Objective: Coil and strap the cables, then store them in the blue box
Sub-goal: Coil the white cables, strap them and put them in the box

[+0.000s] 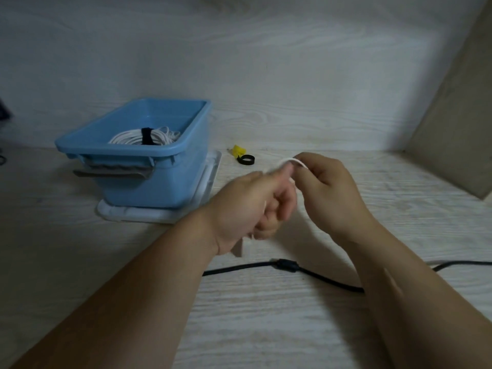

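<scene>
White cable (291, 161): thin, smooth, round cord, showing as a small arch between the two hands, with a short pale bit poking out under the left fist. Most of it is hidden by the fingers. Left hand (253, 206) has its fingers curled round the cable and is motion-blurred. Right hand (330, 187) pinches the top of the arch with thumb and fingertips. Step looks like coiling, with no strap on it yet.

Risks: loops are small and springy, so a loosened pinch could let the coil pop open. The blur suggests a fast wrap, which could give uneven turns or a twist.

Below both wrists a black cable (234, 268) lies loose on the table (266, 328), matte, with a thick cylindrical lump (286, 264) mid-run. It passes under the right forearm, and a forearm could drag it.

Just beyond the hands lie a black strap ring (246, 159), flat band rolled up, and a yellow piece (238, 151), too small to identify. Reaching for the strap one-handed risks dropping the coil.

Left of the left hand is the blue box (114, 151), glossy plastic, sitting on a white lid (159, 217). Inside is a coiled white cable (127, 137) bound by a black strap (147, 135). Table is pale woodgrain.
</scene>
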